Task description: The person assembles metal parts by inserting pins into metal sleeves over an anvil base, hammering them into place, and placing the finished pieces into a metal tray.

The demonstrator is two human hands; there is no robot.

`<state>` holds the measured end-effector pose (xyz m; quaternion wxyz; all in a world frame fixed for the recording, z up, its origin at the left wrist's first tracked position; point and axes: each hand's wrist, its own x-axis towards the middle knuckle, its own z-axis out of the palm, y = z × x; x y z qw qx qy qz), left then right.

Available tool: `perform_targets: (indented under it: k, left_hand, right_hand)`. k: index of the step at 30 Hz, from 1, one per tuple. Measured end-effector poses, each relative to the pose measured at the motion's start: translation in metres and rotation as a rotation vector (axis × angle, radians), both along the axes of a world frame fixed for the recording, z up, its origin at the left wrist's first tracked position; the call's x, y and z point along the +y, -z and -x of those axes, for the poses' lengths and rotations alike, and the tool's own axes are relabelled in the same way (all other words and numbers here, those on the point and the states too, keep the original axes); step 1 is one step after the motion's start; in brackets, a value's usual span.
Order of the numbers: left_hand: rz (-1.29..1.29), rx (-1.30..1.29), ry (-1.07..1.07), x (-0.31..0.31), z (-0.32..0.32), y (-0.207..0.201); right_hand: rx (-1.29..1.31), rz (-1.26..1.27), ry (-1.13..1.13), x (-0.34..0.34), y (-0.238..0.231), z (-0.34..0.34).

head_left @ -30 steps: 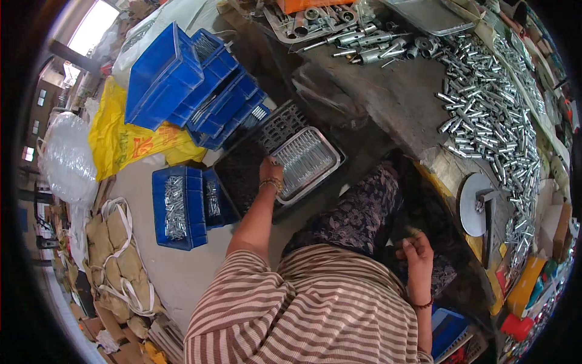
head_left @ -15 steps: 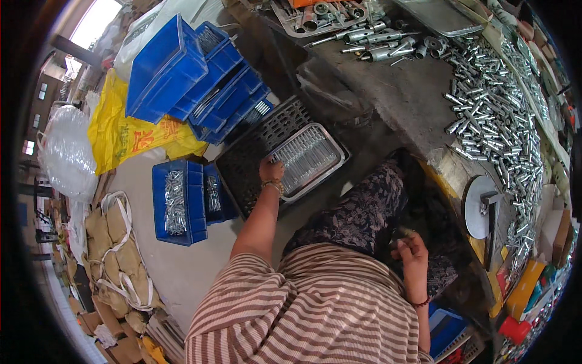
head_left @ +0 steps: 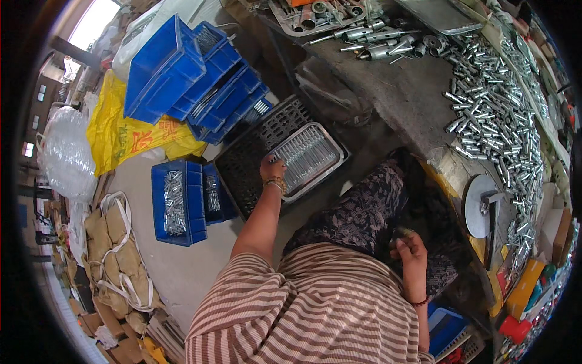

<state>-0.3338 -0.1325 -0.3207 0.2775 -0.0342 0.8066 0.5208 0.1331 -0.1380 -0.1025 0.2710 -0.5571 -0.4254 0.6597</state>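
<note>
My left hand (head_left: 273,169) is at the left end of a shiny metal tray (head_left: 334,169), fingers curled over its rim. Any piece in those fingers is too small to make out. Slim silver metal rods (head_left: 306,156) lie side by side in rows inside the tray. The tray rests on a black perforated plastic crate (head_left: 247,159). Over my lap, my right hand (head_left: 412,250) is closed with thumb and fingertips together. Something small and dark may be at its fingertips, but I cannot tell what it is.
Stacked blue bins (head_left: 163,73) stand beyond the crate, beside a yellow plastic bag (head_left: 112,130). Left of the crate sits a blue bin (head_left: 197,212) of metal pieces. On the right, a workbench (head_left: 400,91) carries a heap of silver metal parts (head_left: 494,115) and a round disc (head_left: 476,206).
My left hand has shifted very slightly at the tray's left end. The right hand keeps its place over my lap, and the tray has not visibly moved.
</note>
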Motion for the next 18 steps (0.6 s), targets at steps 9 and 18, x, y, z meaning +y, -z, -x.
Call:
perform_targets:
  k: [9, 18]
  left_hand:
    - [-0.200, -0.162, -0.127, -0.004, 0.014, 0.018]
    - [-0.152, -0.233, -0.086, -0.005, 0.017, 0.014]
  right_hand:
    - [0.015, 0.046, 0.009, 0.001, 0.003, -0.002]
    - [0.014, 0.062, 0.017, 0.003, 0.003, -0.002]
